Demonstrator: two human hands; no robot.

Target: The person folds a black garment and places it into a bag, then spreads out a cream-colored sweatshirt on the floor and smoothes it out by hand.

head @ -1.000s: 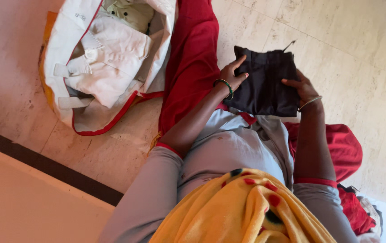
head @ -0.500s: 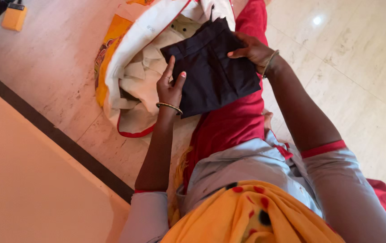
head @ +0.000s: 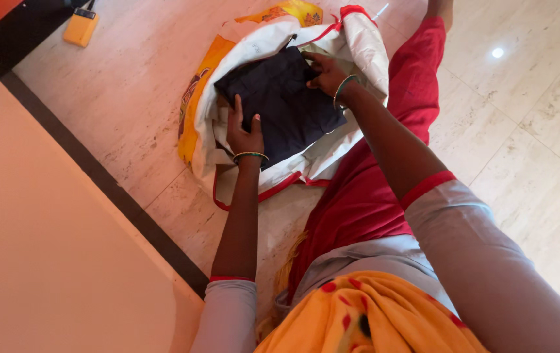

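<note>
Folded dark cloth (head: 280, 104), navy or near black, lies in the open mouth of a big white bag (head: 365, 49) that sits on the pale stone floor (head: 528, 150) at the far side of the scene. Both of the person's hands are on it. Her left hand (head: 243, 131) rests on the near left corner of the cloth, fingers held close together and pointing away, thumb out to the side, palm flat on the fabric; a thin bangle circles that wrist. Her right hand (head: 322, 70) grips the far right edge of the cloth, fingers curled over it and pinching the fold, with a green bangle on the wrist just behind. The bag has red piping along its rim and a yellow printed outer face showing at its left and far sides; its white lining stands up around the cloth. A leg in red trousers (head: 417, 78) stretches out just right of the bag, touching its side. Both arms wear grey sleeves with red cuffs, and a yellow scarf (head: 365, 314) with red spots fills the near edge. Far left, a small orange device (head: 81, 27) lies on the floor, well apart from the bag, beside a dark strip along the wall.
</note>
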